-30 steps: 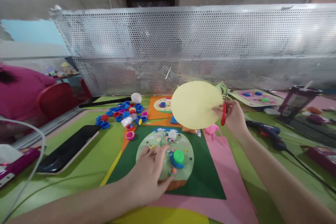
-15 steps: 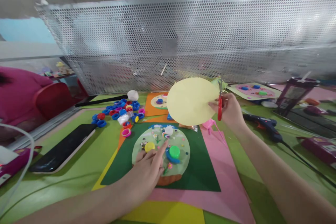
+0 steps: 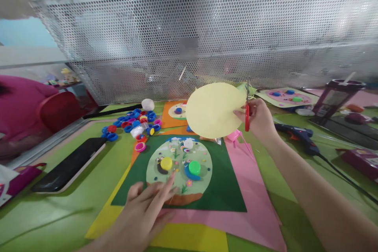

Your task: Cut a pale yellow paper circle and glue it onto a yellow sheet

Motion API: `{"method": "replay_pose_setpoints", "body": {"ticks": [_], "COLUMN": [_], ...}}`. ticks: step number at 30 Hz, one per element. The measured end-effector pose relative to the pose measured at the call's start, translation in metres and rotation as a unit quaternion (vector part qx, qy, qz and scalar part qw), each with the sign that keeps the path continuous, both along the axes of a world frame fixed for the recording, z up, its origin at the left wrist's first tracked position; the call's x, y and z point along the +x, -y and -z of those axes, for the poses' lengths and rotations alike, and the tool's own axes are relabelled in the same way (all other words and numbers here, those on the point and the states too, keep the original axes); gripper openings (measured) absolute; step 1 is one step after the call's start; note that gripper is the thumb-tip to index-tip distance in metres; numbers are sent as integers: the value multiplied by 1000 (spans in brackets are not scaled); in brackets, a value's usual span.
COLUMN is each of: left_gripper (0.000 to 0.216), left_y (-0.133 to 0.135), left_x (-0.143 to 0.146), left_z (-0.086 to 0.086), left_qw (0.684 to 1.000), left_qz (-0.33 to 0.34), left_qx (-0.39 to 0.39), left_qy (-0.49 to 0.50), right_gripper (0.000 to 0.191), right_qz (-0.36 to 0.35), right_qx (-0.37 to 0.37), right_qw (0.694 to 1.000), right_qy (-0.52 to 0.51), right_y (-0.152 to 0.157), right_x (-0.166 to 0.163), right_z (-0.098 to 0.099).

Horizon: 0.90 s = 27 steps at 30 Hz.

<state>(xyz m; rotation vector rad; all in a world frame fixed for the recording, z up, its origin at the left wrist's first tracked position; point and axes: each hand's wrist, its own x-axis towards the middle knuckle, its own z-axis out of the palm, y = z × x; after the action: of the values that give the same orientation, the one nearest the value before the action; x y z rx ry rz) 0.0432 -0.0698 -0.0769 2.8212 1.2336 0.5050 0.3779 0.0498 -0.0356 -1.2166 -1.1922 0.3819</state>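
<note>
The right hand [image 3: 256,118] is clenched on two things at once: its grip pinches the right edge of a pale yellow, round paper sheet [image 3: 214,110] and carries also metal scissors with red handles [image 3: 247,119], the blades pointing up. From this grip the paper extends to the left, raised above the green-covered desk [image 3: 109,165], toward its far edge, where a perforated metal screen [image 3: 118,47] stands. The left hand [image 3: 150,204] is released, its fingers stretched over the near edge of a dark green, four-sided sheet [image 3: 227,189]. Its index fingertip is near a snail with a yellow cap [image 3: 166,163] on a round, light-green picture [image 3: 205,179]; whether it touches, I cannot tell.

The raised paper hides the right part of an orange sheet [image 3: 169,123]. The right fingers cover some of the handles. The left hand is slightly blurred, and its forearm is cut off below.
</note>
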Motion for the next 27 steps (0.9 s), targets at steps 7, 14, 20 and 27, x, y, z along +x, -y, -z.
{"method": "replay_pose_setpoints", "body": {"ticks": [7,14,20,27], "left_gripper": [48,42,36,27], "left_y": [6,8,-3,9], "left_x": [4,3,83,187], "left_z": [-9,-19,-21,-16], "left_qw": [985,975,964,951], "left_qz": [46,118,222,274], "left_qx": [153,182,117,-144], "left_qy": [58,44,83,16], "right_gripper": [31,19,18,22], "right_qz": [-10,-10,-11,-10], "right_qx": [-17,-22,-45,-65], "right_qw": [1000,1000,999,998], "right_qy": [-17,-18,-9,-1], "right_y": [-1,-2,-6,-11], "right_x": [0,1,3,9], "right_z": [0,-1,5,10]}}
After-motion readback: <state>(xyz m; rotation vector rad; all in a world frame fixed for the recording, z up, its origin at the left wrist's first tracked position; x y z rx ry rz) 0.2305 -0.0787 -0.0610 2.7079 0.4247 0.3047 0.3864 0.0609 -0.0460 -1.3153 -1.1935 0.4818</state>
